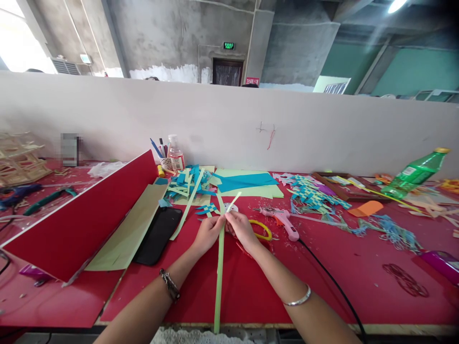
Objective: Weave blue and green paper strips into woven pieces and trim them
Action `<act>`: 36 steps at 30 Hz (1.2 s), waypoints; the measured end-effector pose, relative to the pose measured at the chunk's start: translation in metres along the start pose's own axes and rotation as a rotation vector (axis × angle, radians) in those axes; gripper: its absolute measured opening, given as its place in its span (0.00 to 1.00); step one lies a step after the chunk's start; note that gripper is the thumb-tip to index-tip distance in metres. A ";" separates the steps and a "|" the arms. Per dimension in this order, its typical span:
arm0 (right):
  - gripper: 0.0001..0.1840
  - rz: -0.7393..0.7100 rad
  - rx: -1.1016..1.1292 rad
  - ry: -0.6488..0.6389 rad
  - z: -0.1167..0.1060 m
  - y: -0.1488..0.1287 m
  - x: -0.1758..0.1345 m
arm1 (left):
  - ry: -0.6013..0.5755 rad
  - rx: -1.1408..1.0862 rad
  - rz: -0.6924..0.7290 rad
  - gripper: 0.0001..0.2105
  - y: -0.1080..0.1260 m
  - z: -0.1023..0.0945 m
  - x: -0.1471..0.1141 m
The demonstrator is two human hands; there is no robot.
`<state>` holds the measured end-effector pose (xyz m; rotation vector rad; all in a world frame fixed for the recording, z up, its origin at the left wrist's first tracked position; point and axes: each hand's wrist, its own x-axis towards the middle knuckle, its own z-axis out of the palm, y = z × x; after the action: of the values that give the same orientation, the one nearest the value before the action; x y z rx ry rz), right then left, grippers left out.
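Note:
My left hand (pixel 208 234) and my right hand (pixel 244 231) meet fingertip to fingertip over the middle of the table. Pinched between them is a long pale green paper strip (pixel 219 277), which hangs down past the table's front edge. A short strip end sticks up above the right fingers; I cannot tell whether it is a second strip. Scissors with a yellow handle (pixel 264 230) lie partly hidden behind my right hand. Just past my fingers sits a small blue and green woven piece (pixel 207 209).
A pink glue gun (pixel 281 220) lies to the right, its black cord running forward. Cut strips (pixel 190 184), blue paper (pixel 245 181) and woven pieces (pixel 311 191) spread behind. Left are a black phone (pixel 158 236) and a red upright board (pixel 93 220). A green bottle (pixel 412 174) leans right.

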<state>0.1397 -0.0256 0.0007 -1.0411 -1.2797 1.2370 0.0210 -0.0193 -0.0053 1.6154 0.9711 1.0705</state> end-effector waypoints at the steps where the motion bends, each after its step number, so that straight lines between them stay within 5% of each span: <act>1: 0.17 0.002 -0.001 -0.008 0.001 -0.001 0.000 | 0.012 0.011 0.006 0.21 -0.001 0.000 0.000; 10: 0.17 0.011 -0.013 0.009 -0.001 0.004 0.000 | 0.167 0.037 -0.028 0.21 -0.006 -0.002 0.002; 19: 0.19 -0.006 -0.016 0.011 -0.001 0.001 0.001 | -0.013 0.009 -0.013 0.22 0.001 0.000 0.000; 28: 0.15 -0.016 0.007 -0.024 0.000 0.007 0.000 | 0.174 0.027 -0.016 0.21 -0.004 -0.002 0.001; 36: 0.19 -0.050 -0.016 0.080 -0.004 0.004 0.001 | 0.003 0.030 -0.030 0.23 0.004 0.000 -0.001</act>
<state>0.1430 -0.0235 -0.0031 -1.0542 -1.2484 1.1377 0.0213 -0.0215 -0.0017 1.6195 1.0147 1.0423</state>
